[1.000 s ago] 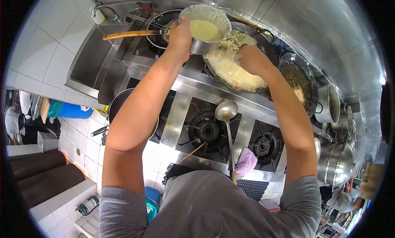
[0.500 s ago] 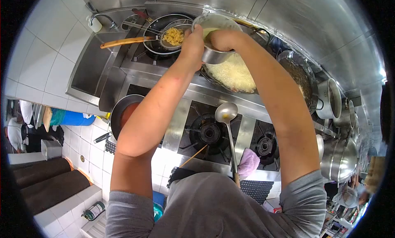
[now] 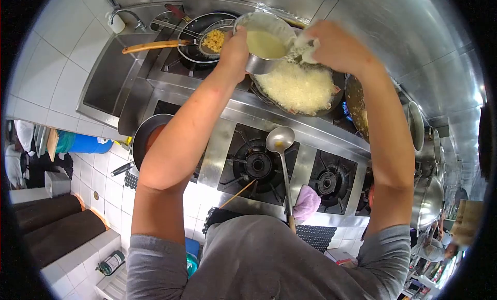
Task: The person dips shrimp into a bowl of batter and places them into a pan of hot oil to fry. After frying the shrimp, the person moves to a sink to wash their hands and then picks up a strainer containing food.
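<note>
My left hand grips the rim of a metal pot, tilted towards me and holding pale yellow batter. Just right of the pot is my right hand, blurred by motion. Pale, wet batter coats its fingertips and hangs off them, so I cannot make out whether they hold anything. Beneath both hands, a wide pan of oil foams with pale frying bits. To the left, a wire strainer with golden fried crumbs rests over a black frying pan.
A ladle lies across the front burners beside a purple cloth. A dark wok stands to the right over a blue flame. At the left are a sink and a pan with red contents. Stacked pots line the right side.
My right hand has come out of the pot and moved right, with batter on its fingers. The pot in my left hand now shows its batter surface. The view has shifted slightly.
</note>
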`<action>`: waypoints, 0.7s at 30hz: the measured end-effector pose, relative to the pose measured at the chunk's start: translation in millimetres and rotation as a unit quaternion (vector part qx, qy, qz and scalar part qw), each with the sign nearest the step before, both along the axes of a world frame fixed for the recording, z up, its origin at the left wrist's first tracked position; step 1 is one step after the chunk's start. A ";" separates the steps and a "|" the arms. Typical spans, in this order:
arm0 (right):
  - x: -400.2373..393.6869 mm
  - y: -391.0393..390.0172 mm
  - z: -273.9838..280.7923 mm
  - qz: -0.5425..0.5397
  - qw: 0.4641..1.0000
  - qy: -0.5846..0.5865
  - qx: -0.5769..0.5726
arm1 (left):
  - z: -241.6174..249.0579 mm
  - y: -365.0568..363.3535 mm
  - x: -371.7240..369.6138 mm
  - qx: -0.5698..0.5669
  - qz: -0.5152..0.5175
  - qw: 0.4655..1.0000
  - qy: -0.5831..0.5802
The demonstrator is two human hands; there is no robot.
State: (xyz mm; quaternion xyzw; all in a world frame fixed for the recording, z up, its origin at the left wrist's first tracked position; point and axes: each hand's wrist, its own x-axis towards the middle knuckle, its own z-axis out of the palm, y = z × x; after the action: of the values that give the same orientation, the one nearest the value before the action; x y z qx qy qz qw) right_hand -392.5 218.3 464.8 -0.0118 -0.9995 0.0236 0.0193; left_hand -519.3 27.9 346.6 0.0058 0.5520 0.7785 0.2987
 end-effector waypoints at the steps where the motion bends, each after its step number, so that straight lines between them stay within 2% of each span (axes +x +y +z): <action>1: 7.0 12.4 -22.3 0.028 0.999 0.023 0.000 | -2.5 -1.9 -4.4 0.000 -0.008 1.000 -0.003; 2: 11.7 9.7 -28.9 0.056 0.997 0.048 -0.001 | 3.3 -5.1 -1.5 0.000 -0.008 1.000 -0.004; 3: 14.4 3.5 -29.0 0.009 0.997 -0.054 -0.047 | 9.3 -9.1 0.8 -0.012 0.013 1.000 0.011; 7: 7.5 9.5 -91.3 0.027 0.999 -0.023 -0.038 | 22.6 -19.5 0.0 -0.040 0.023 0.999 0.019; 8: -0.8 5.8 -101.2 0.000 0.998 -0.043 -0.038 | 24.2 -20.6 0.0 -0.042 0.024 0.999 0.021; 10: -12.5 8.3 -119.0 -0.026 0.997 -0.062 -0.039 | 26.9 -22.5 -0.6 -0.040 0.038 0.998 0.023; 13: -16.5 15.9 -126.7 0.005 0.998 -0.006 -0.068 | 25.6 -28.5 -5.5 -0.066 0.043 0.996 0.039; 16: -8.8 6.4 -83.5 -0.009 0.994 -0.012 -0.104 | 16.1 -32.0 -16.0 -0.048 0.033 0.997 0.041; 18: -3.9 -3.7 -48.7 -0.008 0.995 0.092 -0.047 | 18.6 -31.7 -13.1 -0.034 0.040 0.998 0.044; 21: -11.8 -21.3 -8.6 -0.003 0.986 0.153 -0.061 | 29.4 -29.1 -2.4 -0.040 0.038 0.997 0.047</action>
State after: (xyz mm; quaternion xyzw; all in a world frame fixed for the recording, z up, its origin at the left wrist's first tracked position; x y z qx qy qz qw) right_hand -404.3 197.0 456.2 -0.0124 -0.9813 0.0860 0.1715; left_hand -521.7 -1.2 376.0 0.0097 0.5956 0.7657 0.2425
